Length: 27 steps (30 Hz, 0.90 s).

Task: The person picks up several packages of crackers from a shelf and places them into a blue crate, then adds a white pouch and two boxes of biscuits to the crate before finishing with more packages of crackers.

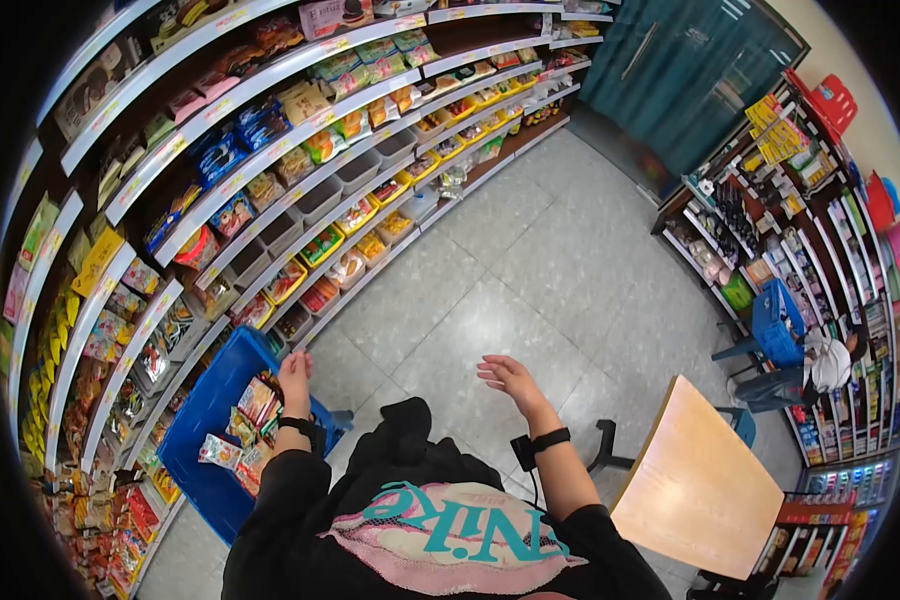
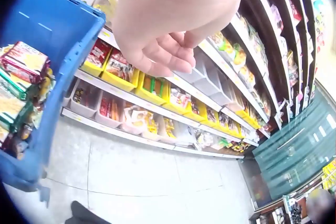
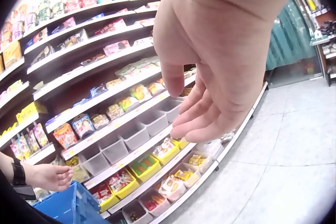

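My left hand [image 1: 295, 379] hovers by the near rim of a blue crate [image 1: 184, 462], its fingers loosely curled and holding nothing. Inside the crate lie several packaged snacks [image 1: 260, 401], also visible as boxes and packets [image 2: 25, 62] in the left wrist view. My right hand [image 1: 511, 382] is held out in the air over the floor, fingers relaxed, with nothing in it. In the right wrist view that same hand [image 3: 215, 77] overlaps the snack shelves behind it, and the left hand [image 3: 51, 176] appears above the crate.
Curved snack shelves [image 1: 232, 216] rise on the left, with grey and yellow bins [image 1: 320, 245] along the lower rows. A wooden table [image 1: 705, 475] stands at right. Beyond it, a person [image 1: 820, 370] is beside another blue crate [image 1: 776, 325]. A teal-curtained door [image 1: 685, 85] is at the back.
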Each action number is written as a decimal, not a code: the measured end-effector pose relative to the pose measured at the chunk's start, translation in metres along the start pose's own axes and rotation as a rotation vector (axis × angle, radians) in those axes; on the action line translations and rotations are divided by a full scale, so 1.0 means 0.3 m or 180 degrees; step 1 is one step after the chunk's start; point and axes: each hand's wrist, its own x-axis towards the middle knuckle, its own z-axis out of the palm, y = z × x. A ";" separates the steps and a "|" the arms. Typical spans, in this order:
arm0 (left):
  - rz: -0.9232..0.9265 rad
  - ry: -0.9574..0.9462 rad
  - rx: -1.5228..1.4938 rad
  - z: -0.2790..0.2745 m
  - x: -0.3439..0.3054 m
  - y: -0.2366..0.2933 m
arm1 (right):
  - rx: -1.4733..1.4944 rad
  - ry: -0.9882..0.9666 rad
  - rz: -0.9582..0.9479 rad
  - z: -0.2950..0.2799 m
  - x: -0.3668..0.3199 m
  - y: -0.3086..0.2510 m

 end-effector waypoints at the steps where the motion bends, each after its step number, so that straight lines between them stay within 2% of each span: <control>1: 0.0018 0.0012 -0.0004 0.059 0.018 0.001 | -0.0002 -0.0016 -0.0015 -0.032 0.025 -0.019; 6: -0.0502 -0.0117 -0.0034 0.312 0.151 -0.048 | 0.0038 0.0133 0.0014 -0.227 0.179 -0.110; 8: -0.0654 -0.0151 -0.0288 0.383 0.277 -0.158 | 0.0104 0.0259 0.0045 -0.319 0.254 -0.148; 10: -0.1542 -0.0011 -0.0497 0.498 0.385 -0.176 | 0.0165 0.0404 0.0081 -0.418 0.356 -0.226; 13: -0.1859 -0.0116 0.0057 0.687 0.516 -0.171 | 0.0221 0.0682 0.0342 -0.544 0.439 -0.345; 14: -0.1911 -0.0148 0.0043 0.774 0.557 -0.176 | 0.0208 0.0693 0.0197 -0.590 0.481 -0.394; 16: -0.1894 -0.0359 0.0358 0.956 0.656 -0.101 | 0.0208 0.0706 0.0086 -0.670 0.561 -0.483; 18: -0.1452 -0.0951 0.0500 1.132 0.690 0.031 | 0.0333 0.0870 -0.0012 -0.740 0.639 -0.530; 20: -0.1253 -0.1314 0.0799 1.319 0.772 0.073 | 0.0367 0.0851 0.0013 -0.797 0.709 -0.582; 22: -0.1076 -0.1914 0.1005 1.485 0.802 0.193 | 0.0274 0.0843 0.0027 -0.848 0.785 -0.630; 24: -0.0589 -0.2025 0.1090 1.636 0.824 0.260 | 0.0229 0.0835 0.0073 -0.888 0.867 -0.690; 27: -0.0421 -0.1902 0.0911 1.842 0.854 0.339 | 0.0264 0.0647 0.0104 -0.978 1.011 -0.748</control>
